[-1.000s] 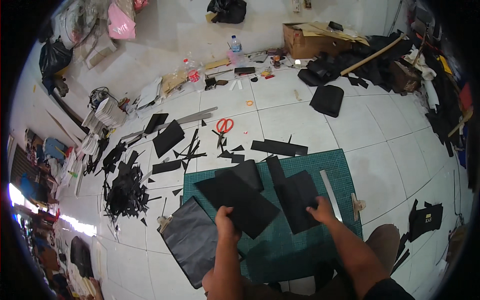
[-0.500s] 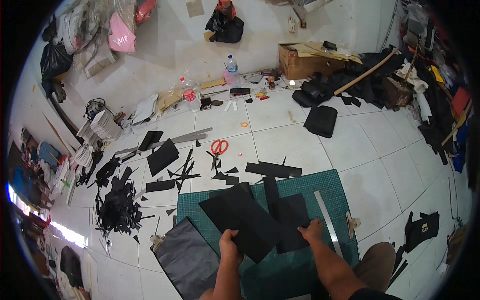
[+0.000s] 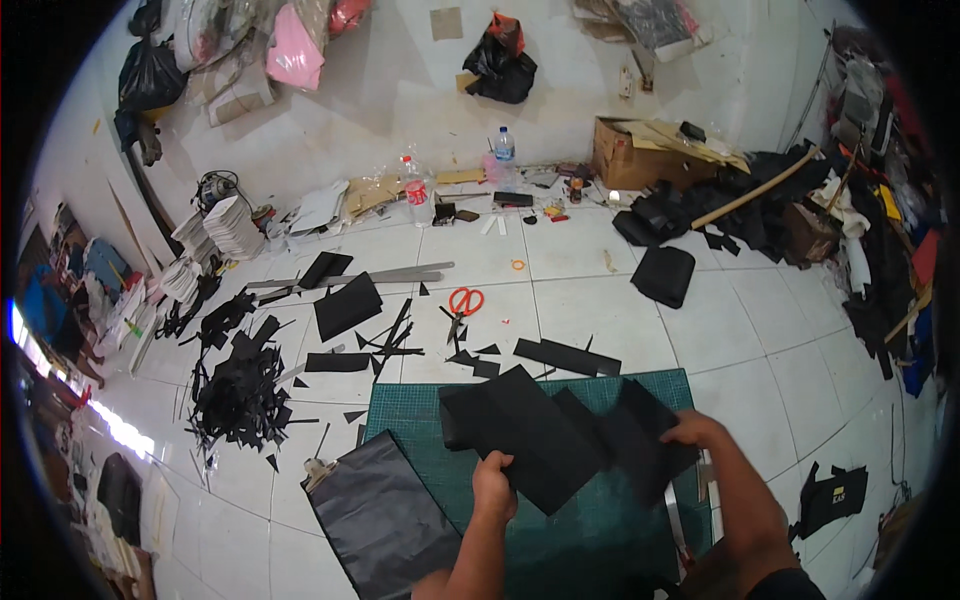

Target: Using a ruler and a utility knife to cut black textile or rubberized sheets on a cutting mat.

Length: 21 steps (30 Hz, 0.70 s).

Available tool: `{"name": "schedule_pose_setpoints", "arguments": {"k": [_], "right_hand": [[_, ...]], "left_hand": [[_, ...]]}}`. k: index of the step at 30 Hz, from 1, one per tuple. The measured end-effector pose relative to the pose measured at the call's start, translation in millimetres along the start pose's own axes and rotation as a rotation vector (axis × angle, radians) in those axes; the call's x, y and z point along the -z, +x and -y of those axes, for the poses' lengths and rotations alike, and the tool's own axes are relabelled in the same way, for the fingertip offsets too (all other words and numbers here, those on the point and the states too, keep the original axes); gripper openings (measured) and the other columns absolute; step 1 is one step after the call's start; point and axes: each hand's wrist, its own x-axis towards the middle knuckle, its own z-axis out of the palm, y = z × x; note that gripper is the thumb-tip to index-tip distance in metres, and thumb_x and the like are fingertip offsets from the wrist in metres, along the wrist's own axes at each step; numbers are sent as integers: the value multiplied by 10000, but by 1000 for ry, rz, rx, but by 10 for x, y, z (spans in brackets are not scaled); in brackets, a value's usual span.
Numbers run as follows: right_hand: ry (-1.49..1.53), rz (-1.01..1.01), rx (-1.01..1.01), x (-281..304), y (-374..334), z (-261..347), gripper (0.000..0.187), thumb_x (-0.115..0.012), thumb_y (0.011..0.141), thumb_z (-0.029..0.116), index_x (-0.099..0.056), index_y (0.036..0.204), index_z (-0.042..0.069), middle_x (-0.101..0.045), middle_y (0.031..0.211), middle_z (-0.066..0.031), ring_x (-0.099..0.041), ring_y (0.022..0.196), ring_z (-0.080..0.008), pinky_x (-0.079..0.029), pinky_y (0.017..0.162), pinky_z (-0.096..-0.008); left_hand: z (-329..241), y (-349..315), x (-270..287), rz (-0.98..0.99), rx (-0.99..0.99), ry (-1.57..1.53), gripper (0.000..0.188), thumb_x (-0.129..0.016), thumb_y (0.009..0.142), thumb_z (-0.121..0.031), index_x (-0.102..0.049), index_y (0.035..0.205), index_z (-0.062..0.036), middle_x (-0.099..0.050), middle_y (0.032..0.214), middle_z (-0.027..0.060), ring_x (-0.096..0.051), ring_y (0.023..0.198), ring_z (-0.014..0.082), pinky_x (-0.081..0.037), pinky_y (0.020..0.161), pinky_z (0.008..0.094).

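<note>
My left hand (image 3: 494, 488) is closed on the near edge of a flat black sheet (image 3: 535, 440), thumb on top, above the green cutting mat (image 3: 590, 550). A smaller black piece (image 3: 645, 430), slightly blurred, is pinched at its right edge by my right hand (image 3: 692, 430). Another dark strip (image 3: 575, 415) shows between the two pieces; whether it belongs to either I cannot tell. Under my right forearm a metal ruler (image 3: 676, 525) is partly hidden. Left of the mat lies a dark grey sheet (image 3: 385, 515) with a metal clip (image 3: 318, 474) at its corner.
Beyond the mat, orange-handled scissors (image 3: 466, 302) lie among black offcuts (image 3: 365, 362). A heap of black scraps (image 3: 240, 395) sits at left, near long metal rulers (image 3: 400, 275). Bottles (image 3: 416, 192) and a cardboard box (image 3: 640, 155) stand along the wall.
My right hand has lifted its black piece off the mat and moved it up and right. The left hand still grips its sheet. The whole view has shifted somewhat.
</note>
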Motion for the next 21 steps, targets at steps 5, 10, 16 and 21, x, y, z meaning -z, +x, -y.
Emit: {"name": "schedule_pose_setpoints", "arguments": {"k": [5,10,16,21], "right_hand": [[-236,-218,54,649,-650,43,417,-724,687,256,-686,999,-19,-701,861,-144,-671,766,-244,-525,686,-356],[116,-390,88,723,-1459,225,386,-708,728,160,-651,1060,-28,-695,858,-121,-665,771,-197,-527,704,-325],[1034,-310,428,302,-1747,472,403,-668,773,60,-585,1156,-34,-665,1046,-111,-653,888,-212,-527,841,-360],[987,18,304,-277,-1381,877,441,-723,806,131,-567,1183,-37,-662,1055,-106,-642,946,-196,-515,874,-350]], "left_hand": [[-39,-45,-11,27,2,78,400,-504,793,-83,-493,1184,8,-531,1161,125,-517,1058,260,-379,966,394],[-13,-43,-52,35,48,141,429,-500,792,-77,-471,1208,26,-535,1148,127,-523,1062,261,-381,972,411],[167,18,-132,143,185,156,447,-515,805,-92,-455,1229,35,-544,1145,140,-541,1060,276,-412,959,431],[164,-140,-229,199,343,100,419,-517,827,-118,-478,1218,30,-555,1120,155,-565,1025,281,-468,925,422]]}}
